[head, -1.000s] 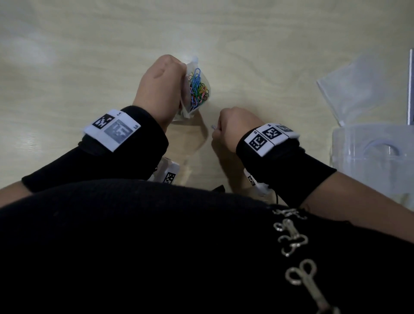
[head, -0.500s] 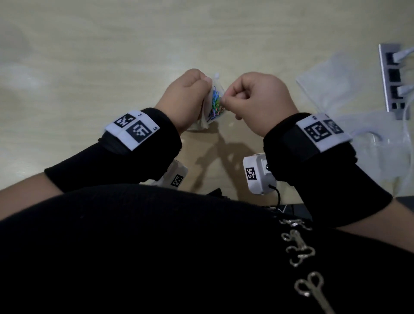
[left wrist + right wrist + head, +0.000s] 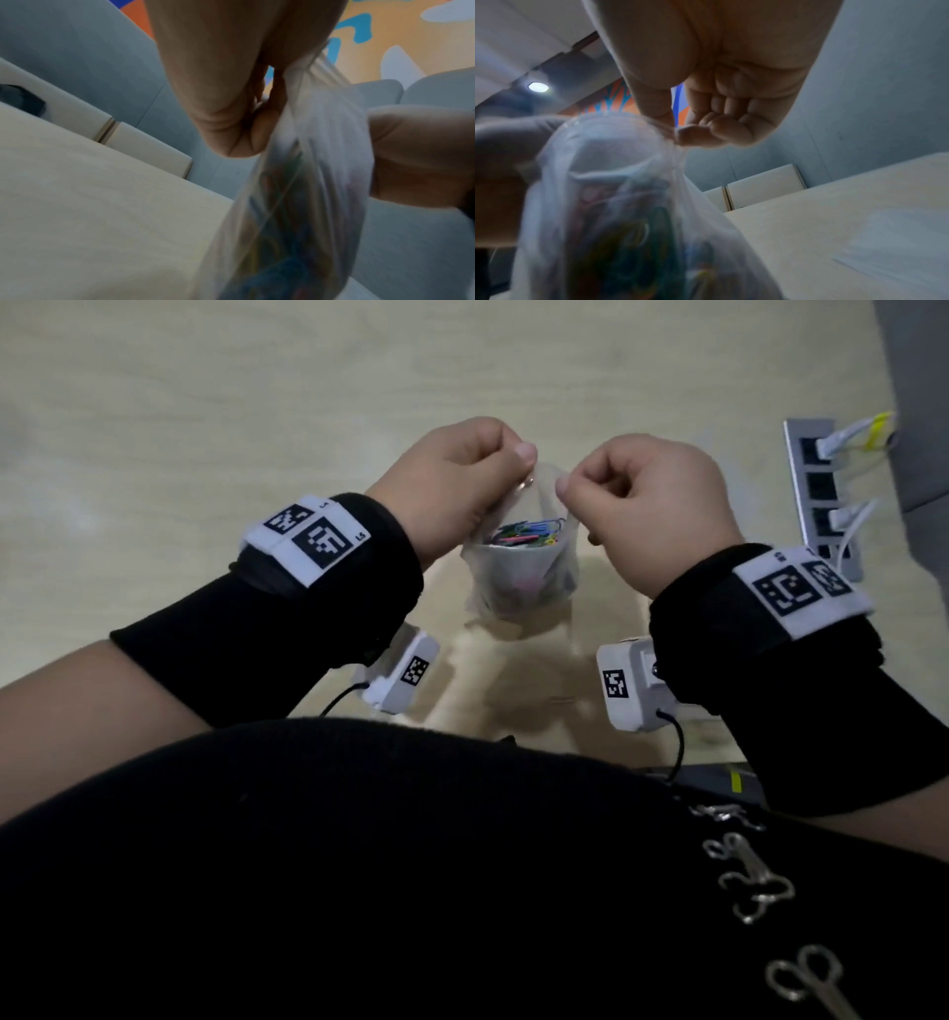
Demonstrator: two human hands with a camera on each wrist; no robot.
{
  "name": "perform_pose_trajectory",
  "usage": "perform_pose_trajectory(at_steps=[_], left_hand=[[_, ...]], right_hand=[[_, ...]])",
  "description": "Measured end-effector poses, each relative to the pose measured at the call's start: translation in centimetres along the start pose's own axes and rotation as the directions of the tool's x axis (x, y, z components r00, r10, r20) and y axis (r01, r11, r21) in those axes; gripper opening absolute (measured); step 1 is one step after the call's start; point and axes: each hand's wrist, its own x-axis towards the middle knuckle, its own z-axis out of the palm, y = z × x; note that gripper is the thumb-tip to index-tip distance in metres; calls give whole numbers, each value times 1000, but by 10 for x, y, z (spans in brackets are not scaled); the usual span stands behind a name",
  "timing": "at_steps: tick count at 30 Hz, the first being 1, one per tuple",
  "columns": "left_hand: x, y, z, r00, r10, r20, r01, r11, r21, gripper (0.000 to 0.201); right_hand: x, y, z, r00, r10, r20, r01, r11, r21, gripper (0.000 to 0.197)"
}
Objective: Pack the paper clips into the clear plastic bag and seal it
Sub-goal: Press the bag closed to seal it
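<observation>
Small clear plastic bag (image 3: 521,572) of coloured wire paper clips (image 3: 529,534) hung above the pale wooden bench (image 3: 205,403), mouth up and unsealed, left hand (image 3: 452,480) and right hand (image 3: 652,500) each in a pinching grip on opposite rim sides, equally near.

Very little can be read here. In the head view, a white label on the left wristband (image 3: 308,539) carries two black-and-white square code markers. Beside the larger one are tiny printed characters that look like "L5", and another small mark near the label's far edge is too small to make out. The white label on the right wristband (image 3: 801,590) also bears two square code markers; its small print is illegible. Each white wrist camera housing — left (image 3: 405,672) and right (image 3: 629,690) — shows one square code marker. Both wrist views are blurred, with no legible writing.
</observation>
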Motion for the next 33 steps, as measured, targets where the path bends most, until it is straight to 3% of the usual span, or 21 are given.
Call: perform_pose_trajectory(at_steps=[4, 8, 11, 13, 15, 17, 20, 24, 29, 33], left_hand=[[-6, -12, -1, 998, -65, -22, 66, 994, 84, 9], [-27, -43, 7, 987, -91, 132, 45, 947, 319, 47], [-30, -58, 19, 1000, 9, -18, -1, 907, 422, 37], [-30, -62, 25, 990, 49, -129, 8, 911, 413, 29], [-33, -62, 30, 984, 81, -160, -9, 914, 406, 23], [-37, -57, 32, 974, 127, -189, -51, 931, 361, 7], [-38, -51, 30, 948, 177, -266, -102, 957, 272, 16], [-36, -58, 30, 967, 109, -231, -25, 940, 339, 11], [-35, -44, 33, 938, 211, -276, -122, 944, 305, 13], [-29, -52, 34, 952, 117, -282, -2, 926, 379, 6]], right_hand=[[-4, 29, 2, 989, 150, -16, -151, 989, -7, 26], [-13, 42, 4, 977, 204, -65, -197, 976, 95, 29], [-20, 42, 5, 977, 212, -3, -203, 942, 267, 20], [-24, 46, 6, 976, 210, 60, -217, 915, 340, 17], [-27, 50, 4, 985, 166, 48, -173, 936, 305, 11], [-29, 49, -2, 992, 116, -56, -92, 943, 319, 5], [-33, 48, -7, 979, 60, -195, 21, 920, 391, 7], [-35, 61, 5, 995, 93, -46, -80, 971, 227, 5], [-39, 64, -4, 982, 89, -165, -40, 959, 280, 18], [-41, 71, -1, 988, 107, -115, -82, 976, 203, 10]])
